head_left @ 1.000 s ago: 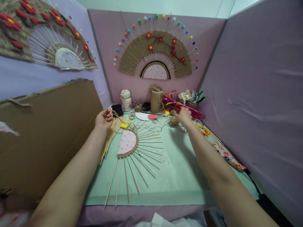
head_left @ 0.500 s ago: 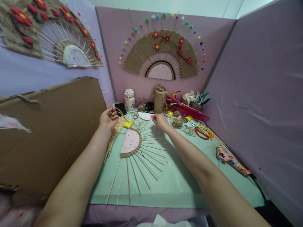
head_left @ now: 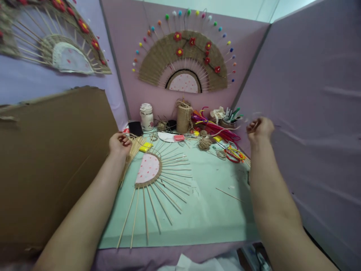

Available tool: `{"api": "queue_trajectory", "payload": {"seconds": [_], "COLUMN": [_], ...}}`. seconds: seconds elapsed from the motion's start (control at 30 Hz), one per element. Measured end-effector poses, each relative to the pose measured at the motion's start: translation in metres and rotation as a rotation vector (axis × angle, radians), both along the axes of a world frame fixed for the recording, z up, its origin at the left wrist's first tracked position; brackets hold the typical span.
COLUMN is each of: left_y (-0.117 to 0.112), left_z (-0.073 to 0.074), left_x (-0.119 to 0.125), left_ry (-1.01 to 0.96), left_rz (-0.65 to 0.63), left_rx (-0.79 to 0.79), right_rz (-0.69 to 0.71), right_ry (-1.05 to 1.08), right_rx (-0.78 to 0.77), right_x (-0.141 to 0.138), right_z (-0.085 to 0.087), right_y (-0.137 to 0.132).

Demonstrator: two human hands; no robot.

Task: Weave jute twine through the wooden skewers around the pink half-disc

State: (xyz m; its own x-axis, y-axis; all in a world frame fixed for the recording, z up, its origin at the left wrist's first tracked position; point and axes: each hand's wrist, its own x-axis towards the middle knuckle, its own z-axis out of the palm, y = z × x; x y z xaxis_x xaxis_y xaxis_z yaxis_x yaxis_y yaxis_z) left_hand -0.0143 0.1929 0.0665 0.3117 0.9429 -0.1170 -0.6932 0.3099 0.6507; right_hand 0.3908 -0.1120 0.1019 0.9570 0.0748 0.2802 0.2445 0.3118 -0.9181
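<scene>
My left hand [head_left: 120, 143] is at the left of the table, its fingers curled around a strand of jute twine [head_left: 135, 136]. My right hand [head_left: 261, 130] is raised at the right, near the purple wall, fingers pinched together. A pale strand of twine trails leftward from it, partly blurred. Between my arms lies a half-round fan frame [head_left: 148, 169], with a pink dotted centre, a twine-wrapped rim and thin wooden sticks [head_left: 153, 210] spreading outward. A bundle of sticks [head_left: 130, 160] lies under my left hand.
Along the back stand a white jar [head_left: 146, 117], a twine spool [head_left: 184, 118], pipe cleaners [head_left: 222, 132] and a pen pot [head_left: 229, 122]. Scissors [head_left: 232, 155] and a twine ball [head_left: 204, 143] lie at the right. Cardboard [head_left: 56, 165] stands at the left; a decorated fan [head_left: 155, 62] hangs behind.
My right hand has moved from the table's back middle out to the right and up, drawing twine along. My left hand still holds its strand. The view has shifted slightly right.
</scene>
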Motion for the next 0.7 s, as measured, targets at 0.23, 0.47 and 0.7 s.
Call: {"api": "queue_trajectory", "payload": {"seconds": [0.23,0.47,0.7], "left_y": [-0.059,-0.087,-0.082], "left_z": [0.043,0.055,0.045], "left_x": [0.003,0.022,0.058], "left_ry": [0.453,0.822,0.565], "left_rz": [-0.89,-1.052,-0.917], "left_rx": [0.601,0.61,0.351], "right_rz": [0.1,0.201,0.21], "right_ry": [-0.172,-0.403,-0.745], "right_rx": [-0.682,-1.481,-1.092], "right_x": [-0.036,-0.065,-0.079], "right_z": [-0.035,-0.08,-0.056], "right_y": [0.043,0.09,0.084]}}
